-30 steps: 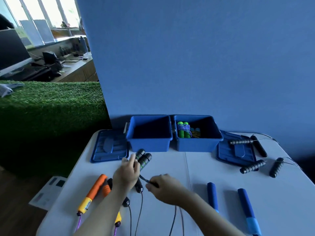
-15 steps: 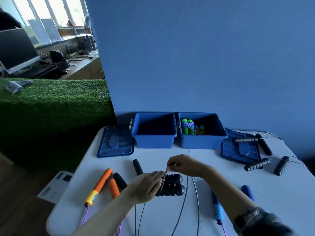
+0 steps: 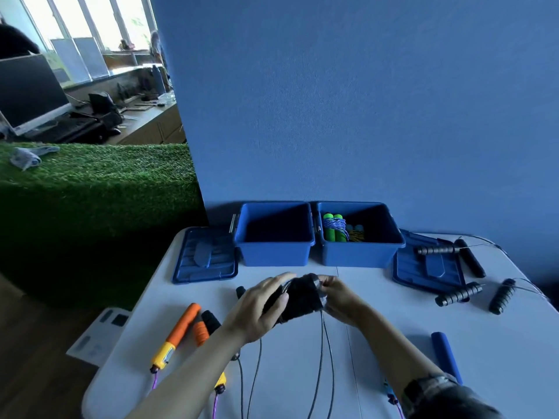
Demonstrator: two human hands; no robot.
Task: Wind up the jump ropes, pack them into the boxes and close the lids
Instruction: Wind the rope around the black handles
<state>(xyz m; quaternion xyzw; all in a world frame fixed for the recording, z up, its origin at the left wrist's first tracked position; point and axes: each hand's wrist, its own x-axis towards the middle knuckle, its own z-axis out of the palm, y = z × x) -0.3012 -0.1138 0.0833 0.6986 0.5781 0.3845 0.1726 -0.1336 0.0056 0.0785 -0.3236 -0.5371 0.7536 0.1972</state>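
Observation:
My left hand grips a pair of black jump rope handles held together over the white table. My right hand pinches the thin dark cord at the handles' right end, and the cord hangs down toward me. Two open blue boxes stand at the back: the left box looks empty, the right box holds a wound green-handled rope and another bundle. A blue lid lies left of the boxes, another lid to the right.
An orange-and-yellow rope and a black handle lie at the left front. Several black ribbed handles with wire lie at the right. A blue handle lies at the front right. A blue wall rises behind; artificial grass lies left.
Both hands lifted the black handles farther from me and closer together. My right hand moved from above the handles down onto their right end with the cord.

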